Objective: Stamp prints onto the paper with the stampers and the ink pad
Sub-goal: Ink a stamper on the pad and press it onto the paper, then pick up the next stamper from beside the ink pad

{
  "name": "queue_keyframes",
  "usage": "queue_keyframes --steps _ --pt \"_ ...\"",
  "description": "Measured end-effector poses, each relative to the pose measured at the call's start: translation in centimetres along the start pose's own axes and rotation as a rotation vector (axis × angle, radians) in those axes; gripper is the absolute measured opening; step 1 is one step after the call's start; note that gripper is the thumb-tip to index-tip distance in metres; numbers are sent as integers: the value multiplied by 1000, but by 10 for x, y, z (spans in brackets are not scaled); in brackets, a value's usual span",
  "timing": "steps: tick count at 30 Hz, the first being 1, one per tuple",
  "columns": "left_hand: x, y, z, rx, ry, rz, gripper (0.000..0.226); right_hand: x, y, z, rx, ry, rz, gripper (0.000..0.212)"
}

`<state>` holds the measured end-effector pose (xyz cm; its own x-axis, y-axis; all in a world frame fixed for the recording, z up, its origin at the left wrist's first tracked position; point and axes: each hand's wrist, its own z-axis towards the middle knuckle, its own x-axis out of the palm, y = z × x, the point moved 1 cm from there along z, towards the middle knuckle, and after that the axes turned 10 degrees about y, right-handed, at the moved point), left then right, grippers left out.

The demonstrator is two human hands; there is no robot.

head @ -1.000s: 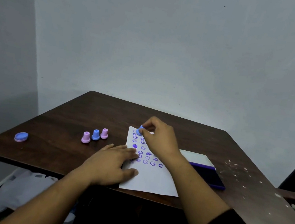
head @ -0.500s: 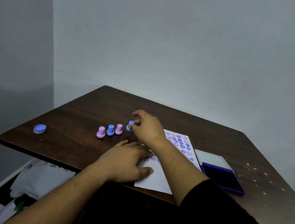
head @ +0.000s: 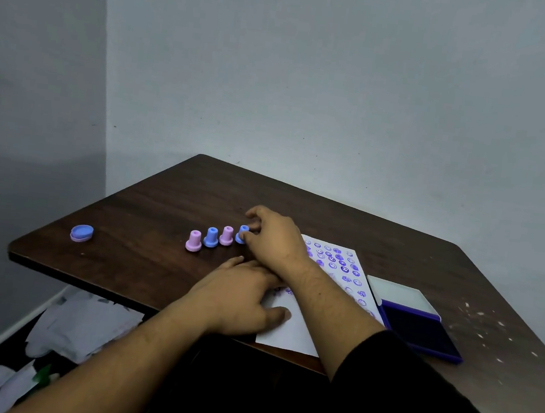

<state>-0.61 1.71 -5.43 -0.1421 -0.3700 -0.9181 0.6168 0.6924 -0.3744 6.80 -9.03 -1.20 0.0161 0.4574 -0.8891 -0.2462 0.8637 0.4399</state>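
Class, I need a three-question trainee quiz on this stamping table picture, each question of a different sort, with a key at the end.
1. True or false: the purple ink pad lies open on the dark wooden table.
2. Which hand has its grip on the blue stamper at the right end of the row? A) left hand B) right hand C) neither
3. Fill in: the left hand rests flat on the white stamped ___.

Key: 1 true. 2 B. 3 paper.
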Motion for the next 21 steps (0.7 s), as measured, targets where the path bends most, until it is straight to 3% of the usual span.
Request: queue_keyframes --steps 21 --pt "-1 0 -1 -1 5 8 62 -1 -12 1 -15 -11 -38 44"
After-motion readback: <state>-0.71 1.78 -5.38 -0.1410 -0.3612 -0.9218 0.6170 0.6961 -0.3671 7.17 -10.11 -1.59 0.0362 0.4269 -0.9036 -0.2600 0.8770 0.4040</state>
